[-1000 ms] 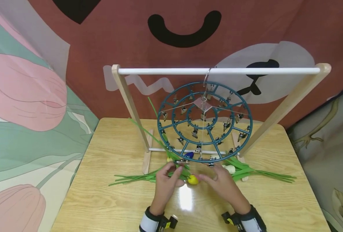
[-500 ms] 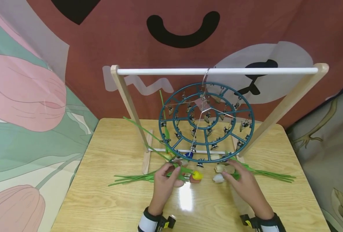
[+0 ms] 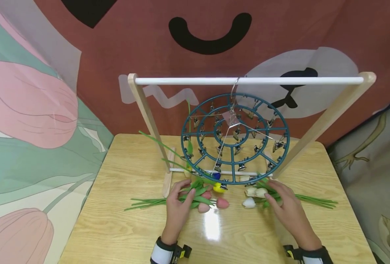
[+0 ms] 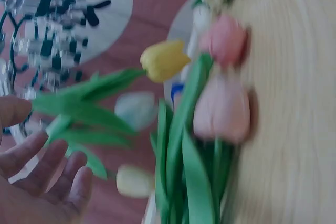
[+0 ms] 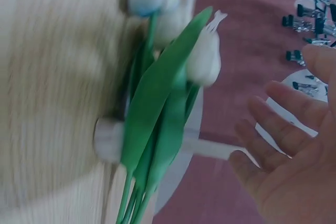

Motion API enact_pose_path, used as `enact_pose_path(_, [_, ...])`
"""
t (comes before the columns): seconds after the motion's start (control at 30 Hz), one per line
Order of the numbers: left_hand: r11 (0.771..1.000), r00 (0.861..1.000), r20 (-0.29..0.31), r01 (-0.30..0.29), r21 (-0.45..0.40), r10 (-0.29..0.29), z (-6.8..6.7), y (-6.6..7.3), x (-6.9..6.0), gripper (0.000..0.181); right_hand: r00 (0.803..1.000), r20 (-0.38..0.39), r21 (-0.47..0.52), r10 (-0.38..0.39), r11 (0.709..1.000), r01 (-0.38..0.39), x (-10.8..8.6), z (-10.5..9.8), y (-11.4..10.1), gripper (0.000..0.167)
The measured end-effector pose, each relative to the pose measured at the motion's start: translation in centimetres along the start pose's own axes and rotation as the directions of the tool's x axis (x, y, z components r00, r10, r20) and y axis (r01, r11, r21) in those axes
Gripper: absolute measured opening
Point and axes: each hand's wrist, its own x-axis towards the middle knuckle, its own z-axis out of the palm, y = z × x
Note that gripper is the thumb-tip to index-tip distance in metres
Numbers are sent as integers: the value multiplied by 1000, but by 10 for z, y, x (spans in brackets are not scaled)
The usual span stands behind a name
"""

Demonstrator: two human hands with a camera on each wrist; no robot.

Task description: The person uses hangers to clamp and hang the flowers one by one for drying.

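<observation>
My left hand [image 3: 177, 211] is over the bunch of pink tulips [image 3: 222, 203] lying on the table. In the left wrist view its fingers are spread and loosely bent, beside the green leaves of a yellow tulip [image 4: 164, 61]; whether a fingertip touches them I cannot tell. That tulip hangs head down below the front rim of the round blue clip hanger [image 3: 233, 182]. My right hand [image 3: 290, 212] hovers by the white tulips [image 3: 256, 192]. Its fingers are extended and hold nothing, apart from the green leaves [image 5: 157, 103] in the right wrist view.
A wooden stand with a white top bar [image 3: 188, 81] carries the hanger, which has many metal clips. More tulips hang at its left side, stems [image 3: 161, 145] sticking up. A blue tulip [image 3: 216, 175] shows under the rim. A printed cloth [image 3: 132, 40] stands behind the table.
My right hand has moved right, away from the yellow tulip, to the white tulips. My left hand has let go at the rim and drawn back left. The yellow tulip now hangs there; the hanger has turned.
</observation>
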Motion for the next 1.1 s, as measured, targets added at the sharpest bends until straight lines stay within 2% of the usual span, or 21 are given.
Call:
enact_pose_path(0.1, [991,1000,11,-17,135,15,-17,-7,0,32,999,-37,-41,-25,999,23,-2,-2,7,42])
enact_pose_path(0.13, [979,999,30,-19,201,13,-24,-8,1,33,998,-47,-53,-33,998,30,-3,-2,9,42])
enact_pose_path(0.2, [940,997,82,-21,341,-7,-36,-12,2,37,997,-59,-77,-50,996,45,-3,-2,12,43])
enact_pose_path(0.27, [878,989,143,-31,478,-43,-48,-16,1,40,995,-68,-111,-79,991,71,-2,-2,14,45])
enact_pose_path(0.37, [759,972,220,-84,645,-79,-62,-25,-2,41,989,-70,-159,-130,980,117,-2,1,17,48])
enact_pose_path(0.47, [632,967,249,-162,758,-52,-71,-36,-5,33,983,-63,-192,-175,968,160,-2,5,18,49])
enact_pose_path(0.5, [596,967,255,-190,781,-27,-72,-40,-6,30,981,-61,-196,-186,966,170,-2,7,18,49])
enact_pose_path(0.57, [542,965,260,-230,808,21,-75,-47,-7,25,979,-58,-188,-197,965,183,-2,11,16,48])
enact_pose_path(0.7, [478,957,276,-282,832,85,-77,-55,-8,25,975,-41,-164,-217,964,208,-4,19,10,44])
enact_pose_path(0.8, [448,952,289,-301,842,98,-79,-55,-9,26,972,-19,-153,-235,961,230,-6,24,4,43])
enact_pose_path(0.97, [426,945,306,-324,845,113,-86,-49,-8,27,971,-9,-139,-239,962,236,-8,29,-4,42])
enact_pose_path(1.1, [397,940,316,-342,852,132,-93,-39,-4,28,973,4,-131,-232,964,231,-9,32,-12,40])
